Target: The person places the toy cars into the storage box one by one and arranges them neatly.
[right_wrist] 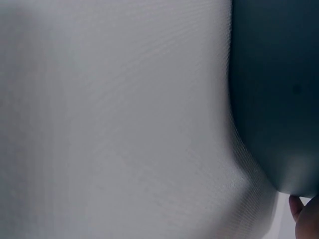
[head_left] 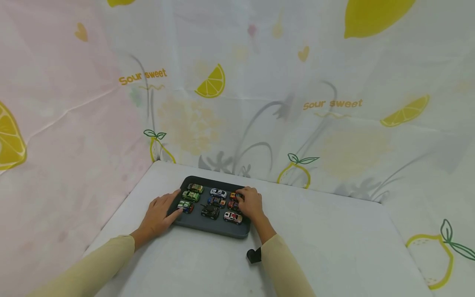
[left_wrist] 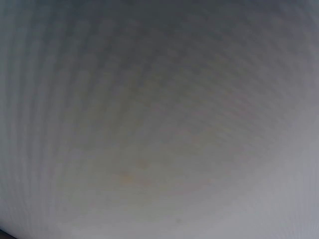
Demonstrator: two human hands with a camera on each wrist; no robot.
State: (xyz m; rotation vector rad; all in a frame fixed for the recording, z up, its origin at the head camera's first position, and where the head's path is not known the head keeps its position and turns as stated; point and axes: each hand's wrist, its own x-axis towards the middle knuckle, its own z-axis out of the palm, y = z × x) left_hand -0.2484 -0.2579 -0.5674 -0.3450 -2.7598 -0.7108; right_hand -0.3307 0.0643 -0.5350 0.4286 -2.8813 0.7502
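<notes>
Nearest on the white worktop (head_left: 334, 247), a small black object (head_left: 254, 255) lies beside the right sleeve. Beyond it sits 1 dark tray (head_left: 208, 227) holding 9 toy cars in 3 rows of 3. The left hand (head_left: 159, 214) lies flat at the tray's left edge, fingers straight, its grip on nothing, fingertips touching the near green car (head_left: 185, 205). The right hand (head_left: 250, 203) curls over the tray's right column, covering the red car (head_left: 233, 205); whether its grip closes on that car cannot be told. Behind hangs a lemon-print cloth (head_left: 334, 103). Both wrist views are blurred.
</notes>
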